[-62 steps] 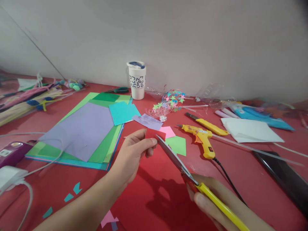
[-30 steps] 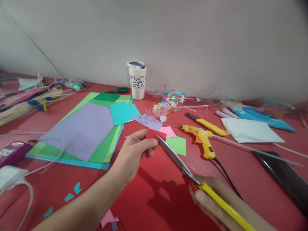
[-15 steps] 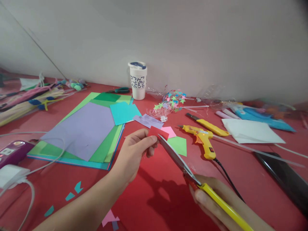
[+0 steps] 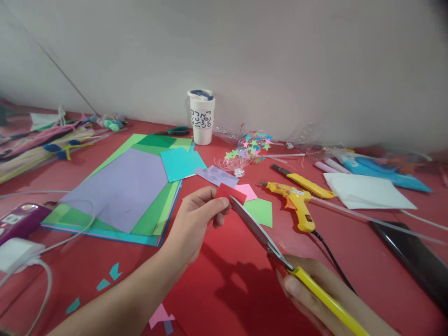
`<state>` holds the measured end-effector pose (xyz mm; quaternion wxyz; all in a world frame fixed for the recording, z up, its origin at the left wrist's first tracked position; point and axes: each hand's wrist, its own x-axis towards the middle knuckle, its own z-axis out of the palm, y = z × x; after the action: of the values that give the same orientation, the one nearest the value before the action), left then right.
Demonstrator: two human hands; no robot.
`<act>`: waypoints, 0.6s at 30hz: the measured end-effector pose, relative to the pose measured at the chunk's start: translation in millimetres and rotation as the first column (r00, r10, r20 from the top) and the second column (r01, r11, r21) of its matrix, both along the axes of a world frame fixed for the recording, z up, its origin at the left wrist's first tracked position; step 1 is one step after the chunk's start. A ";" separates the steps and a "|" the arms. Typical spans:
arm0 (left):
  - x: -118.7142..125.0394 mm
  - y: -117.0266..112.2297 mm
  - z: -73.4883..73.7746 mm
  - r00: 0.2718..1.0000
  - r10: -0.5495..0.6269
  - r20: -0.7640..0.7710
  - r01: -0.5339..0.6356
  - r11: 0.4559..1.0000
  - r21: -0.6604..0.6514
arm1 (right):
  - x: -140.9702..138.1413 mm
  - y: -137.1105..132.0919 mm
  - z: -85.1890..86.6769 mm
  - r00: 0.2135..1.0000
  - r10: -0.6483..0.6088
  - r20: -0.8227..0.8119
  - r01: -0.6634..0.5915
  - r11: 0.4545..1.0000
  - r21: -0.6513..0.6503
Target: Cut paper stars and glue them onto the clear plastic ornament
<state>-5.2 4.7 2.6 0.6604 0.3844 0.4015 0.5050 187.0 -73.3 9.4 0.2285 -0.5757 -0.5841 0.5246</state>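
The left hand (image 4: 191,228) pinches the small red paper piece (image 4: 231,192), left of the yellow plastic glue gun (image 4: 294,203); the paper has tipped a little. The right hand (image 4: 315,289) grips the yellow-handled metal scissors (image 4: 259,231), tip at the paper.

Red paper scrap (image 4: 229,192) tilted — scissors (image 4: 255,228) blades at edge.

both hands (image 4: 191,228) raised, fingers (image 4: 213,203) pinched shut.
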 end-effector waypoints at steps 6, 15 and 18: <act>-0.2 0.7 -0.8 1.000 0.001 0.011 -0.001 1.000 -0.005 | 0.8 -1.5 0.3 1.000 -0.016 0.001 0.016 0.999 -0.042; 0.3 1.3 0.8 1.000 0.007 -0.011 -0.007 1.000 -0.003 | -2.9 -3.4 -0.8 0.999 -0.043 0.014 0.042 0.999 0.009; -0.2 1.2 0.7 0.999 0.015 -0.036 -0.015 1.000 -0.003 | -2.7 -1.5 0.1 0.999 -0.042 0.018 0.042 0.999 -0.010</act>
<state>-5.4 5.9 3.3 0.6499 0.3893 0.4170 0.5022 184.3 -74.8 9.5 0.2315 -0.5937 -0.5709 0.5177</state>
